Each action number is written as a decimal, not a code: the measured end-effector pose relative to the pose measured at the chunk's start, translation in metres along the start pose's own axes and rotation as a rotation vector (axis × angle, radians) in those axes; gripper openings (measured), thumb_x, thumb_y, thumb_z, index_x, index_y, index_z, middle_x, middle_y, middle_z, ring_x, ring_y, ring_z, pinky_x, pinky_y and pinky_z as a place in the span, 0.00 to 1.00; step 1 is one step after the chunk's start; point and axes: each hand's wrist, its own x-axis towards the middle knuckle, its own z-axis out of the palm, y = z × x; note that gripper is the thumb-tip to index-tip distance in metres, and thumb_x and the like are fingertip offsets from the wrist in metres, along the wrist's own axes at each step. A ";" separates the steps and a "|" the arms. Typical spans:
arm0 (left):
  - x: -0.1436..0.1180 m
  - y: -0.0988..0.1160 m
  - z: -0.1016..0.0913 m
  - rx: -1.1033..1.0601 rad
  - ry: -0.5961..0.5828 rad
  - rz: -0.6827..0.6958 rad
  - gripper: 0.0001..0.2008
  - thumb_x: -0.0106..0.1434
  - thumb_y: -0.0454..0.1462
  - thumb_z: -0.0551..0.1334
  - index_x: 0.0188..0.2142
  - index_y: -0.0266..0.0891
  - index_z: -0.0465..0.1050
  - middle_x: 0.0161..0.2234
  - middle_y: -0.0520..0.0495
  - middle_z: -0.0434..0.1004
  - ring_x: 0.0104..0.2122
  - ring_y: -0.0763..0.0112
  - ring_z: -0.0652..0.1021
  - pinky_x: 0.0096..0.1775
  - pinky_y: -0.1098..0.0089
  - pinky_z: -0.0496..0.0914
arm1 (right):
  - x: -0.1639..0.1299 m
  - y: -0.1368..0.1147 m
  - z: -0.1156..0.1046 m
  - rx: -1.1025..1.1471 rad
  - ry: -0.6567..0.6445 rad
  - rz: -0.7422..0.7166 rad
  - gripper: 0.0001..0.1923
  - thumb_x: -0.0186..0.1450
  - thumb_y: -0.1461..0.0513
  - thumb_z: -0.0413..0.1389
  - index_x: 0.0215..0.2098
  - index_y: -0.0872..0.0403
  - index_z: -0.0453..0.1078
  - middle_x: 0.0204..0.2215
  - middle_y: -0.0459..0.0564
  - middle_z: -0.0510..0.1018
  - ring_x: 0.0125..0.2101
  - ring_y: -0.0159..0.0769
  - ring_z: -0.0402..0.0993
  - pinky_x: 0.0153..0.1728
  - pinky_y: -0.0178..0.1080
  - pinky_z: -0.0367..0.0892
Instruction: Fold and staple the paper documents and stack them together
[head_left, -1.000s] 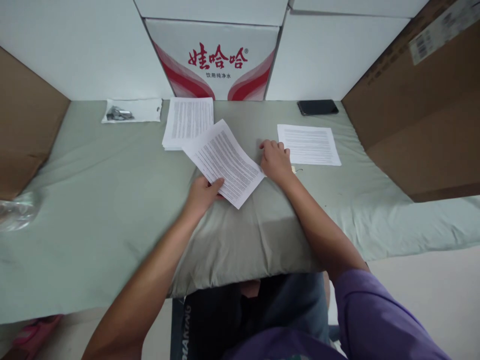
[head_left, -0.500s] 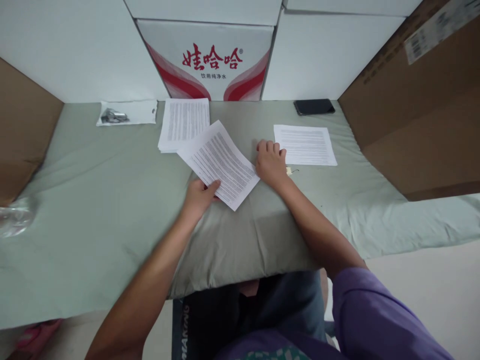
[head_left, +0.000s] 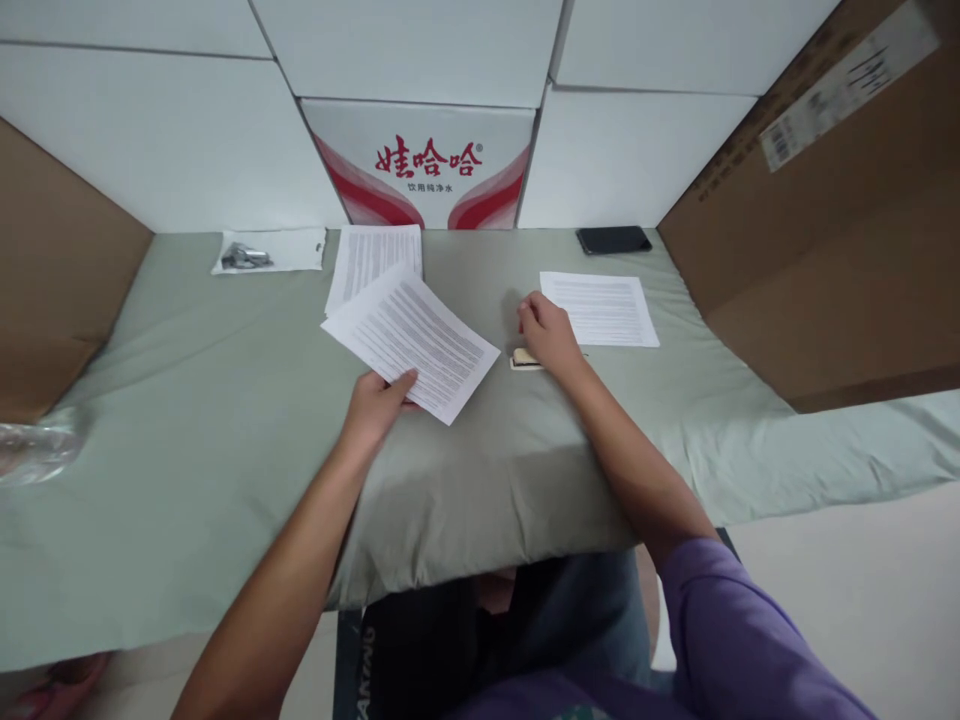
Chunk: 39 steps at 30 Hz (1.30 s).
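Note:
My left hand (head_left: 377, 403) pinches the near corner of a printed sheet of paper (head_left: 411, 338), which lies tilted over the green cloth. Behind it sits a stack of printed pages (head_left: 373, 262). My right hand (head_left: 547, 332) rests on the cloth with its fingers curled, over a small pale flat object (head_left: 523, 360) that I cannot identify. Just right of that hand lies a single printed sheet (head_left: 598, 307).
A black phone (head_left: 613, 240) lies at the back right. A plastic bag with dark metal parts (head_left: 268, 251) sits at the back left. White boxes and a red-printed carton (head_left: 428, 167) line the back; cardboard panels (head_left: 817, 230) stand on both sides. Crumpled clear plastic (head_left: 34, 447) lies far left.
My left hand has drawn the tilted sheet leftward, away from my right hand. The small pale object beside my right hand has come into view. The camera has tilted slightly.

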 end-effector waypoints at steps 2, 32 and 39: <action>0.001 0.002 -0.005 -0.036 0.046 0.028 0.15 0.52 0.41 0.73 0.35 0.33 0.79 0.32 0.40 0.84 0.33 0.53 0.84 0.31 0.57 0.81 | 0.001 -0.001 -0.003 0.044 0.008 0.011 0.13 0.71 0.58 0.47 0.30 0.52 0.67 0.26 0.47 0.74 0.30 0.37 0.68 0.36 0.39 0.59; -0.105 -0.011 0.079 -0.183 -0.199 -0.036 0.24 0.52 0.52 0.74 0.38 0.34 0.81 0.35 0.42 0.84 0.30 0.67 0.80 0.30 0.70 0.73 | -0.183 0.048 -0.082 1.093 0.010 0.344 0.22 0.61 0.44 0.63 0.42 0.51 0.72 0.33 0.48 0.80 0.30 0.37 0.76 0.30 0.37 0.66; -0.150 -0.029 0.130 -0.213 -0.353 -0.170 0.20 0.58 0.48 0.72 0.43 0.34 0.80 0.40 0.38 0.84 0.37 0.61 0.83 0.36 0.65 0.77 | -0.205 0.043 -0.058 1.058 0.234 0.593 0.19 0.57 0.50 0.66 0.42 0.50 0.74 0.40 0.54 0.83 0.38 0.47 0.80 0.37 0.47 0.77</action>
